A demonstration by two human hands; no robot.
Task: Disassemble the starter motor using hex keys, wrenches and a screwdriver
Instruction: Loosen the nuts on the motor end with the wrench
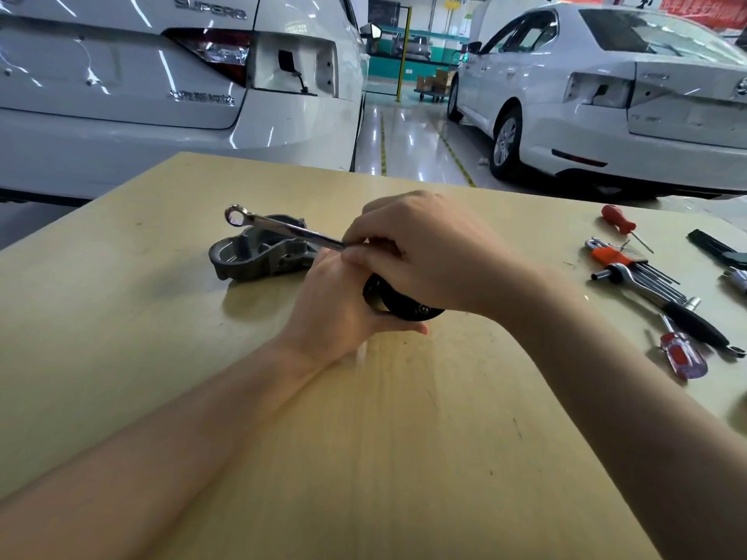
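The starter motor lies on the wooden table (161, 377). Its grey cast nose housing (258, 252) points left and its black round rear end (398, 305) points toward me. My left hand (339, 301) grips the motor body from below and beside, hiding most of it. My right hand (428, 252) holds the shaft of a shiny ring wrench (283, 228) above the motor. The wrench's free ring end sticks out to the upper left over the housing. Its other end is hidden under my right hand.
At the table's right edge lie a small red screwdriver (618, 221), a set of hex keys in an orange holder (630, 266), a black-handled ratchet (683, 317), a red-purple handled screwdriver (683, 353) and dark tools (715, 252). Two white cars stand behind the table.
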